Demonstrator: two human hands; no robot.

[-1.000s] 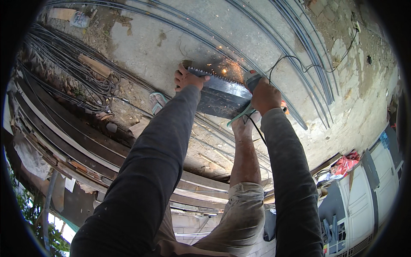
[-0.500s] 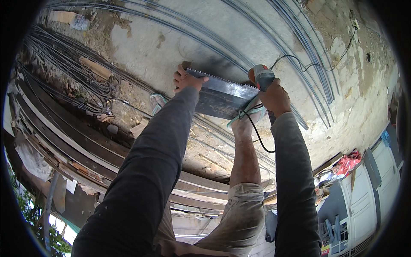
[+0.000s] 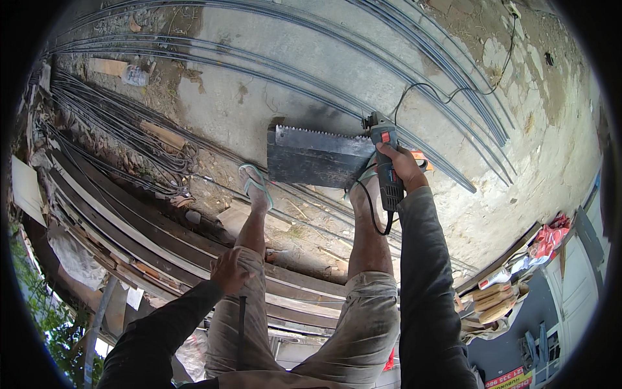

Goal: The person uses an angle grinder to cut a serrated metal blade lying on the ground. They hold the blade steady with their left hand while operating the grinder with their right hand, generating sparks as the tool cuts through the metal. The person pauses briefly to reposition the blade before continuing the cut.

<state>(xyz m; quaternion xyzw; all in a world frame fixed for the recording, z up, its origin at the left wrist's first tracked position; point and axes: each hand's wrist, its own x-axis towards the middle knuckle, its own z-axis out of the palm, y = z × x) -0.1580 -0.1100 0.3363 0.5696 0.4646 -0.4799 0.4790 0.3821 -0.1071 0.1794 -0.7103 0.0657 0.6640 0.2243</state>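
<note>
In my right hand [image 3: 407, 170] is a grey-and-black angle grinder [image 3: 387, 152] with a red switch, my fingers wrapped round its body and its head pointing away from me. The head is at the right end of a toothed saw blade [image 3: 324, 140], which lies against a dark board [image 3: 314, 163], teeth facing away from me. An orange piece [image 3: 420, 157] shows behind my right hand; its kind is hidden. My left hand [image 3: 230, 272] is off the blade, over my left knee, fingers apart. Just below it a thin dark strip [image 3: 242, 324] runs down the trouser leg.
Long steel bars [image 3: 440, 71] cross the concrete floor beyond the board. Coiled rods [image 3: 123, 123] lie to the left, beside stacked planks [image 3: 129, 220]. The grinder's black cord [image 3: 447, 97] loops across the floor. My sandalled feet [image 3: 254, 185] stand at the board's near side.
My left hand has let go of the saw blade's left end and drawn back to my knee. The grinder has turned, its body now in fuller view along the near-far line.
</note>
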